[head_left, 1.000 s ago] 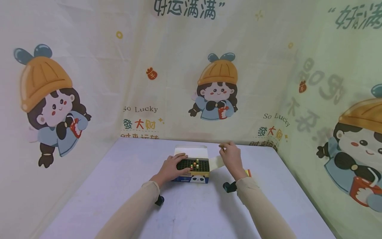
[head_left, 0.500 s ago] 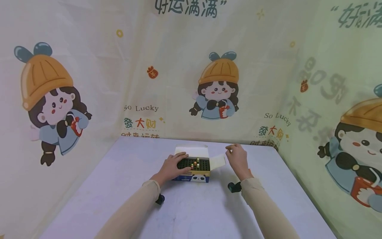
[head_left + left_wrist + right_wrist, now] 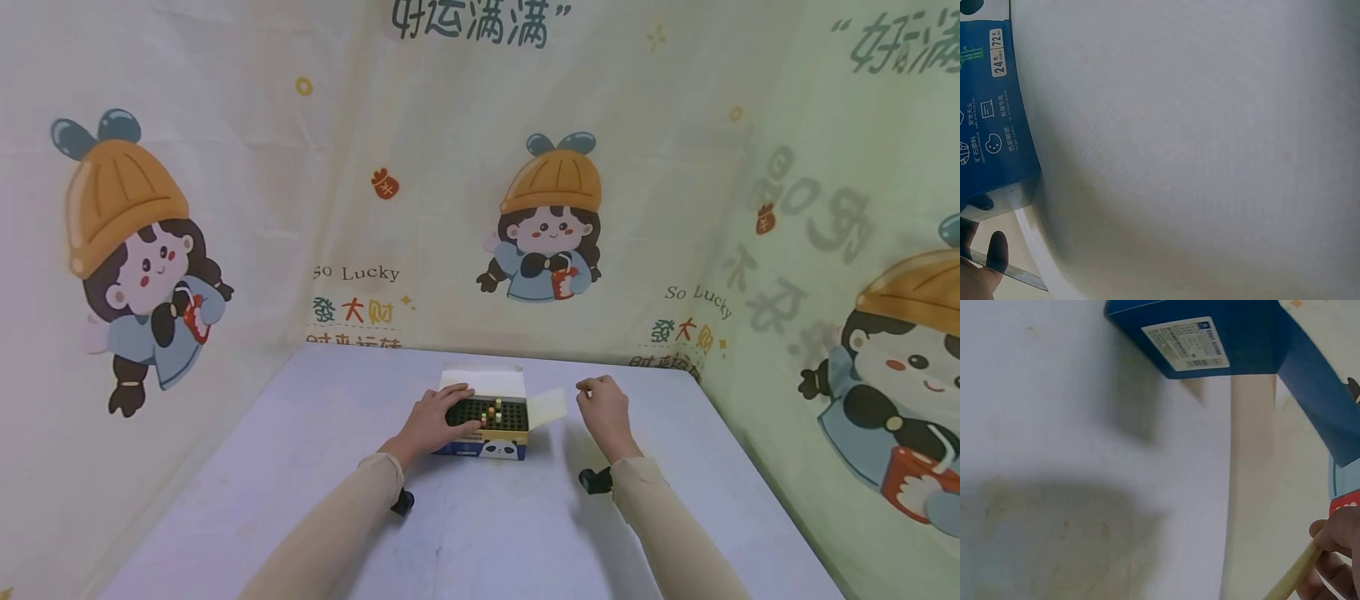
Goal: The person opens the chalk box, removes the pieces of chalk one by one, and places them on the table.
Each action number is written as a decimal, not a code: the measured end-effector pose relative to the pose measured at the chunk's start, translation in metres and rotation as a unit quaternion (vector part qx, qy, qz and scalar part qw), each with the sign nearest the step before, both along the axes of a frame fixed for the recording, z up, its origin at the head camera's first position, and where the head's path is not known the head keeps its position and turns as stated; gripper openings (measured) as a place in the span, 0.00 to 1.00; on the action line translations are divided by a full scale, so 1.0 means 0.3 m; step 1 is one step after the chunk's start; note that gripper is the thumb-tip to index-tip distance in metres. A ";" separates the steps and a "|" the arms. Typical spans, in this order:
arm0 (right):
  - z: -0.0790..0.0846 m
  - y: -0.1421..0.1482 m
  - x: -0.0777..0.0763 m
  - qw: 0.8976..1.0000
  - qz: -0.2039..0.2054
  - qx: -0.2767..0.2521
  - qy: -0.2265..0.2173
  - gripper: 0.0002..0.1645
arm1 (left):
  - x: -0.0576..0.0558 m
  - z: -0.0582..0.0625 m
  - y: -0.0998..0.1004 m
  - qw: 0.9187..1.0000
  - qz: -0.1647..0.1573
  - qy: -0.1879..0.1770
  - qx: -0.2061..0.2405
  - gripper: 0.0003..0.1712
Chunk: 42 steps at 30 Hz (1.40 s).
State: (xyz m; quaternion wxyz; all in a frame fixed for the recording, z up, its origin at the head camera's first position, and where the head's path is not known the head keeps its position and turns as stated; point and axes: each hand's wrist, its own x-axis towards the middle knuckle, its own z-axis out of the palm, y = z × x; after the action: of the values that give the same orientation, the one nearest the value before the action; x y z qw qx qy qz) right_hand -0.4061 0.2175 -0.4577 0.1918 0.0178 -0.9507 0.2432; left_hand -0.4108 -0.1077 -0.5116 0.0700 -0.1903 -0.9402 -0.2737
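A blue and yellow chalk box [image 3: 465, 448] with a panda print stands on the table, its lid raised at the back. Inside, a black holder [image 3: 513, 414] full of round holes bears several coloured chalk sticks [image 3: 492, 413] standing upright. My left hand [image 3: 435, 423] lies over the box's left end, thumb along the front edge; the fingers grip the box there. To the right of the box and above the table, my right hand [image 3: 606, 412] pinches a pale yellow chalk stick [image 3: 1297, 572] between thumb and fingers, best seen in the right wrist view.
The raised lid [image 3: 482, 382] stands up behind the holder. A side flap [image 3: 547, 407] sticks out to the right, between box and right hand. The white table [image 3: 480, 525] ends at a printed cloth backdrop [image 3: 442, 250] at the back and sides.
My right hand has moved to the right, away from the box and its side flap. Yellow and orange sticks seen earlier beside the right wrist are now hidden. My left hand has stayed on the box.
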 end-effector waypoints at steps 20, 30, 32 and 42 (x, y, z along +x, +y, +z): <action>-0.123 0.059 -0.002 0.996 -0.025 0.014 -0.088 0.14 | -0.006 -0.013 0.000 1.000 -0.003 0.005 0.006 0.45; -0.153 0.092 0.000 0.994 -0.039 0.018 -0.098 0.13 | -0.003 -0.011 0.000 1.000 -0.001 0.005 0.004 0.44; -0.160 0.102 0.002 0.995 -0.035 0.023 -0.094 0.13 | -0.002 -0.010 0.000 1.000 -0.001 0.005 0.002 0.44; -0.186 0.142 -0.004 0.996 -0.018 0.018 -0.087 0.12 | -0.005 -0.008 0.001 1.000 0.000 0.002 0.002 0.44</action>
State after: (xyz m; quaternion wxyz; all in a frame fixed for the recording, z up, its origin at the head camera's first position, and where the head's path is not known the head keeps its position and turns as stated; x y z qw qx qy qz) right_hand -0.4074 0.2602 -0.5136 0.1128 -0.0172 -0.9681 0.2231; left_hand -0.4123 -0.1074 -0.5141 0.0719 -0.1904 -0.9395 -0.2755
